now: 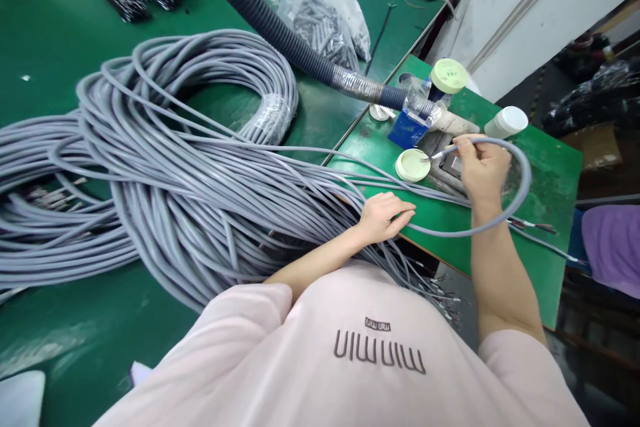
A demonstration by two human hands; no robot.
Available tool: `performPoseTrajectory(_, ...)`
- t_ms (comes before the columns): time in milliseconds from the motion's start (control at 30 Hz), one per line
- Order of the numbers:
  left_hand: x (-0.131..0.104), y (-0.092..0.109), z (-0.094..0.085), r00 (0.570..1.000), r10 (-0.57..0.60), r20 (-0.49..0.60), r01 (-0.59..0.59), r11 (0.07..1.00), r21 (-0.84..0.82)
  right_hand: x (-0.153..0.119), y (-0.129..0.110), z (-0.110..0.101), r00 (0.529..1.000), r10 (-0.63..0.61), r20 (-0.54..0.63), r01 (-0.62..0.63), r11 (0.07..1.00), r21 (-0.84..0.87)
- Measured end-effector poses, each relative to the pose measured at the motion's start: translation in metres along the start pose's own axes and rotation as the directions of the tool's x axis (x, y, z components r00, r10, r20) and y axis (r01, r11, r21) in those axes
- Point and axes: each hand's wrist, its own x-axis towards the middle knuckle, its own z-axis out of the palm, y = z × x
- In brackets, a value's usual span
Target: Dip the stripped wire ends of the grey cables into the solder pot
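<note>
Near its stripped end, a grey cable (524, 177) is pinched in my right hand (483, 163). The thin bare wires (426, 159) at its tip reach the edge of a small round tub (413, 165) with a pale yellow-green inside; I cannot tell whether they touch its contents. From there the cable loops round to the right and back to my left hand (384, 217), whose fingers are closed on it by the table's front edge. Beneath and beside my left hand run many more grey cables (225, 180) from a large coiled bundle.
A ribbed black hose (280, 33) ends at a blue box (407, 130) behind the tub. A yellow-lidded jar (449, 75) and a white-lidded jar (510, 121) stand behind. A plastic bag (325, 20) of grey pieces lies farther back. Purple cloth (613, 247) shows at the right.
</note>
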Motion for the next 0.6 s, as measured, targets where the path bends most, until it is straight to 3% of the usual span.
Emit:
performPoseTrajectory(167,0.001,0.001,0.000,0.996,0.008,-0.091,-0.013,0.998,-0.054,0.000,0.021,-0.048,0.995,0.023,-0.102,-0.035,0.992,-0.122)
performPoseTrajectory(267,0.001,0.001,-0.001,0.993,-0.001,-0.117,-0.006,0.998,-0.062,0.003,0.046,-0.063,0.985,0.061,-0.163,-0.086,0.985,-0.150)
performPoseTrajectory(433,0.000,0.002,-0.002,0.994,-0.031,-0.102,0.026,0.998,-0.054,0.012,0.086,-0.065,0.970,0.117,-0.212,-0.148,0.979,-0.137)
performPoseTrajectory(600,0.001,0.002,-0.002,0.996,-0.033,-0.081,0.031,0.999,-0.036,0.019,0.105,-0.059,0.965,0.170,-0.200,-0.198,0.971,-0.133)
